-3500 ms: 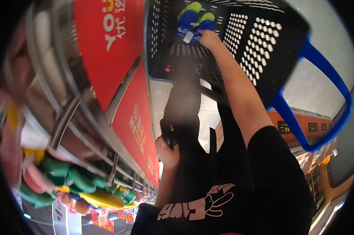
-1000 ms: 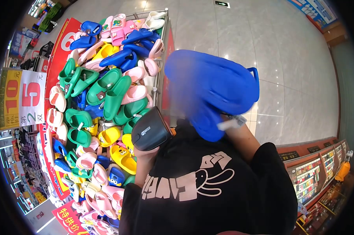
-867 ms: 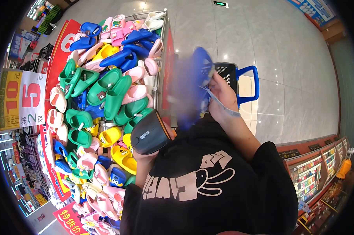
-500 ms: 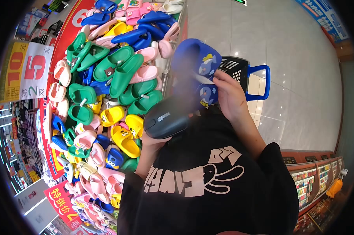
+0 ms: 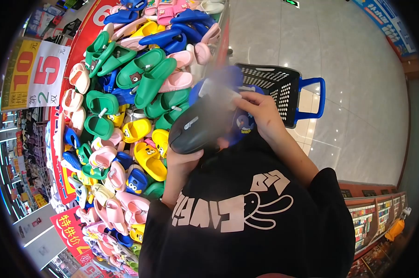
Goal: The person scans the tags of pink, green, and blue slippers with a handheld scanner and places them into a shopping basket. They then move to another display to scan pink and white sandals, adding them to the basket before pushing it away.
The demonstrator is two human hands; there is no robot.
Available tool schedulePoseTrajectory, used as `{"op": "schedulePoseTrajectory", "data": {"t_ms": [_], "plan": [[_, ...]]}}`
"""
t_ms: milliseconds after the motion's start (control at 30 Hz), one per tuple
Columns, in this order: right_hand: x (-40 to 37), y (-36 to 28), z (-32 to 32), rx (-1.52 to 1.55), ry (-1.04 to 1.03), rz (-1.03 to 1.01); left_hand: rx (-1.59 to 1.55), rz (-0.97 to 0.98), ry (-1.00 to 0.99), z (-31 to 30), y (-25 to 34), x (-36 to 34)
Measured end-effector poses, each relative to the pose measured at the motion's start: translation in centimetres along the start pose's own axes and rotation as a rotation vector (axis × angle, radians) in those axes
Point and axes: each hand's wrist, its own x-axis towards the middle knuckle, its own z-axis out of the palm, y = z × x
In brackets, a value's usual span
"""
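My left hand grips a dark grey handheld scanner, its head raised toward the shoes. My right hand holds a pair of blue children's sandals with cartoon faces, close to my chest. A white tag on the sandals lies right in front of the scanner's head. The sandals are partly blurred and partly hidden behind the scanner.
A bin heaped with green, blue, pink and yellow sandals stands to my left. A black basket with a blue handle sits on the tiled floor ahead. A price sign hangs at far left. Shelves line the lower right.
My right hand lifted the blue sandals out of the basket and lowered them to the scanner. The scanner rose to meet the tag. My view tilted up from the basket to the bin.
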Motion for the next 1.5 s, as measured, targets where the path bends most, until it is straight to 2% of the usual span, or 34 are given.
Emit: {"op": "schedulePoseTrajectory", "data": {"t_ms": [67, 133, 200, 233, 300, 333, 400, 433, 500, 533, 600, 900, 1133, 1233, 1400, 1467, 1500], "plan": [[0.7, 1.1, -0.8, -0.007, 0.040, -0.011, 0.014, -0.048, -0.029, 1.3, 2.3, 0.3], [1.0, 1.7, -1.5, -0.249, 0.174, -0.162, 0.025, -0.096, -0.053, 2.2, 3.6, 0.1], [1.0, 1.5, -1.7, -0.284, 0.208, -0.192, 0.455, -0.163, 0.151, 2.9, 3.9, -0.3], [0.6, 0.8, -1.5, -0.395, 0.269, -0.263, 0.457, -0.161, 0.155, 2.9, 3.8, -0.4], [0.4, 0.3, -1.7, -0.629, 0.355, -0.403, 0.708, -0.002, 0.119, 2.8, 3.6, -0.5], [0.3, 0.1, -1.9, -0.629, 0.352, -0.402, 0.709, -0.002, 0.123, 2.7, 3.6, -0.6], [-0.1, -0.5, -2.2, -0.778, 0.341, -0.478, 0.959, 0.186, 0.093, 2.6, 3.8, -0.4], [-0.3, -0.8, -2.3, -0.777, 0.341, -0.478, 0.961, 0.186, 0.094, 2.6, 4.0, -0.3], [-0.7, -1.3, -2.5, -0.712, 0.289, -0.367, 1.238, 0.179, 0.021, 2.5, 4.8, -0.3], [-0.8, -1.4, -2.5, -0.710, 0.290, -0.365, 1.239, 0.177, 0.019, 2.6, 5.2, -0.2], [-1.1, -1.5, -2.6, -0.817, 0.233, -0.469, 1.366, 0.145, -0.036, 2.8, 5.8, -0.1], [-1.3, -1.2, -3.5, -0.993, 0.209, -0.545, 1.417, 0.090, -0.100, 3.4, 6.6, -0.4], [-1.4, -0.7, -3.4, -1.026, 0.180, -0.613, 1.433, 0.138, -0.085, 2.7, 5.7, -0.3], [-1.5, -0.7, -3.1, -0.969, 0.191, -0.610, 1.492, 0.134, -0.159, 2.2, 5.1, -0.3], [-0.9, -0.3, -3.1, -0.930, 0.192, -0.461, 1.424, 0.059, -0.026, 2.7, 6.3, -1.0], [0.5, 1.0, -3.8, -0.836, 0.186, -0.265, 1.278, 0.054, -0.034, 2.2, 6.4, -1.5], [1.5, 1.4, -4.3, -0.845, 0.129, -0.130, 1.258, -0.008, -0.038, 1.8, 6.5, -1.7]]}}
